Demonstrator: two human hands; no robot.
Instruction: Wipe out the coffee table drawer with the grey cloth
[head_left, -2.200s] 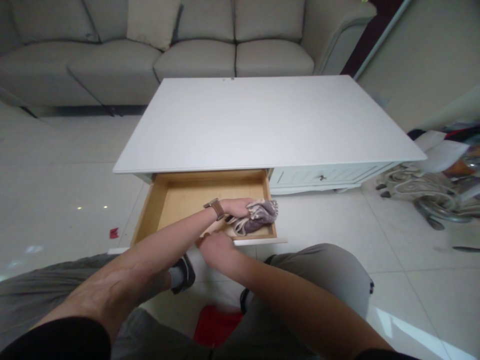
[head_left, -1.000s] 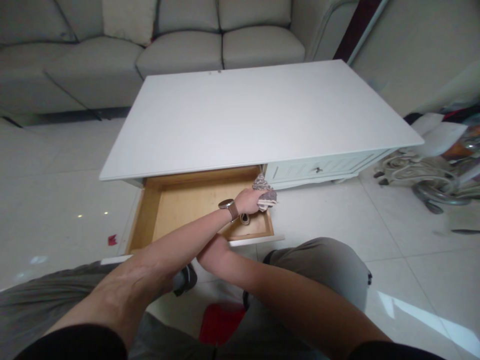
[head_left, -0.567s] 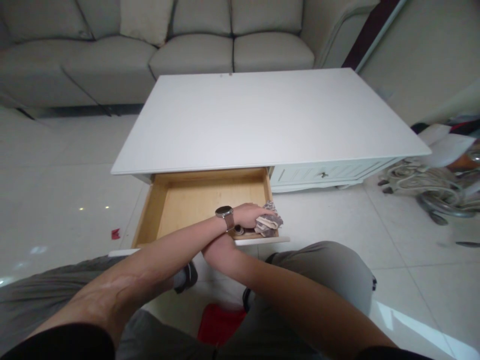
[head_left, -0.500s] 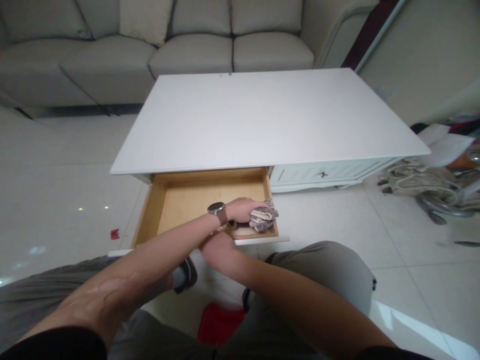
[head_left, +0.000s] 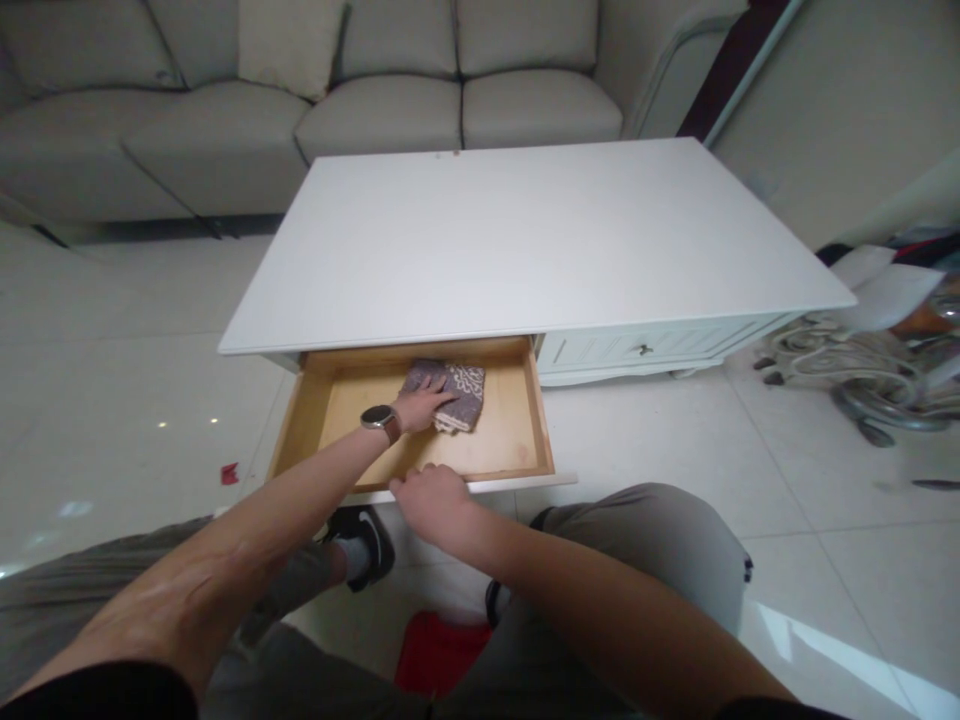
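Observation:
In the head view, my left hand [head_left: 424,404], with a watch on its wrist, lies flat on a purple patterned cloth [head_left: 463,390]. Its fingers are spread over the cloth, and part of the cloth is hidden under them. The cloth rests on the bare wooden bottom of a pulled-out drawer [head_left: 510,430]. Bent over the top edge of the drawer's front, my right hand [head_left: 435,490] grips it near the middle. My right thumb is not clearly visible.
The drawer belongs to a white coffee table [head_left: 525,240]; a second drawer [head_left: 637,350] on the right is closed. Behind stands a grey sofa [head_left: 390,120]. A red object [head_left: 442,655] lies between my feet, and piled items [head_left: 862,370] stand at right.
My left hand has moved left and away from me, from the drawer's right front corner to its middle. The bunched cloth is now spread flatter. My right hand stays at the drawer front.

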